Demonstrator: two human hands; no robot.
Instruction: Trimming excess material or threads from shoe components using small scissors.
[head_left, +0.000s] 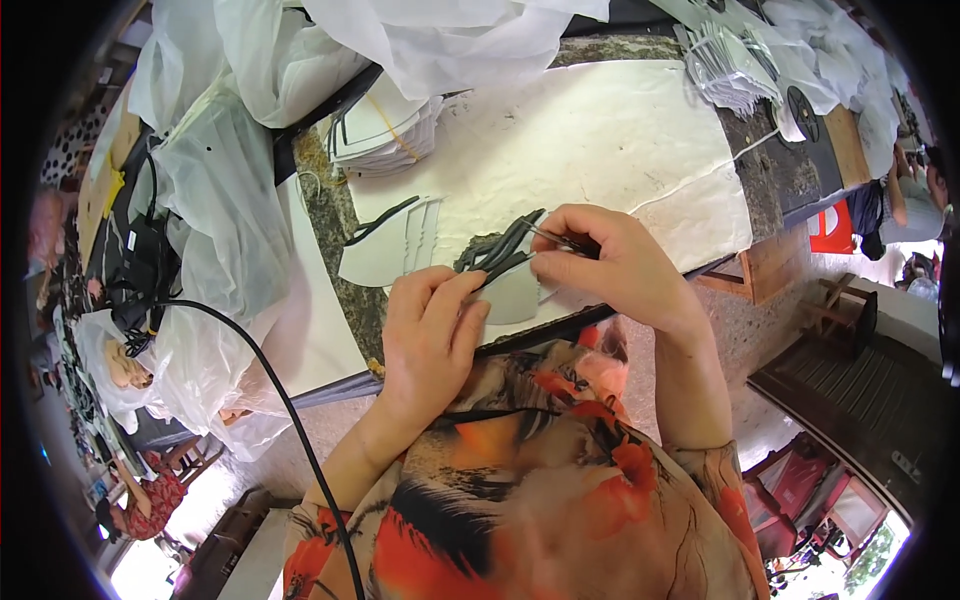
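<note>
My left hand [430, 335] is closed at the near edge of the table, its fingertips pinching the end of a dark grey strip on a pale grey cut piece [512, 298]. My right hand [610, 265] grips a thin dark pointed tool [568, 242], whose exact kind is partly hidden by the fingers. Its tip reaches toward several dark grey strips [512, 238] bunched between the hands. Left of them lies another pale grey piece [385, 250] with a dark strip along its upper edge and wavy lines on its right side.
A white sheet [600, 130] covers the worktop. Stacked pale pieces [385, 135] tied with a yellow band sit at its far left, another bundle [735, 75] at the far right. Plastic bags [225, 200] crowd the left side. A black cable [265, 360] hangs near my left forearm.
</note>
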